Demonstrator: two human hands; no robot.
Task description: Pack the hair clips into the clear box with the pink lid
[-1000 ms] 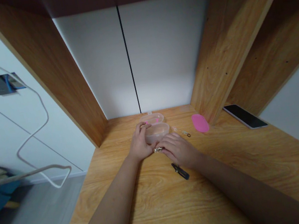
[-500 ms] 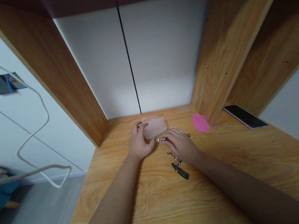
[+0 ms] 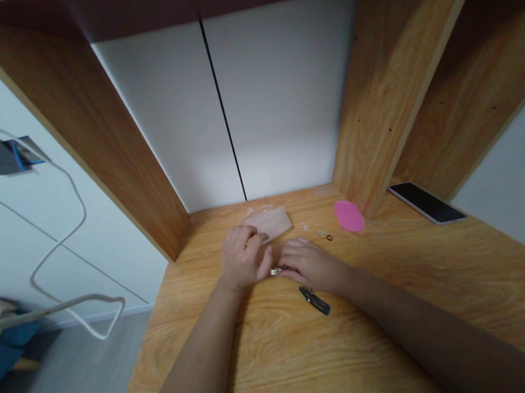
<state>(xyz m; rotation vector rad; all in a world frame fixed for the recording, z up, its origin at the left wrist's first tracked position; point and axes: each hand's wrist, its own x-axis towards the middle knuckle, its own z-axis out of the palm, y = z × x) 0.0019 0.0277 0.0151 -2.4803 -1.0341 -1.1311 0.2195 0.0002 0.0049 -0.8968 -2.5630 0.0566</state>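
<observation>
My right hand [image 3: 312, 263] is closed, its fingertips pinching a small shiny gold-coloured hair clip [image 3: 276, 271] just above the table. My left hand [image 3: 244, 257] is beside the clip's tip with its fingers loosely bent and the thumb apart from them. Whether that thumb touches the clip I cannot tell. Behind the left fingers lies a translucent pale box [image 3: 273, 222], partly covered by them. A dark hair clip [image 3: 315, 301] rests on the table below my right hand, with small shiny pieces at its upper end, partly hidden by the hand.
To the right of the box lie small clear pieces [image 3: 303, 226] and a small dark ring [image 3: 328, 237]. A pink oval piece [image 3: 348, 216] sits by the wooden upright, and a phone [image 3: 426, 202] lies farther right. A white cable [image 3: 75, 189] hangs at the left.
My left hand has drawn back off the box, towards me. My right hand has moved slightly nearer to me and left with the gold-coloured clip, uncovering the small pieces behind it.
</observation>
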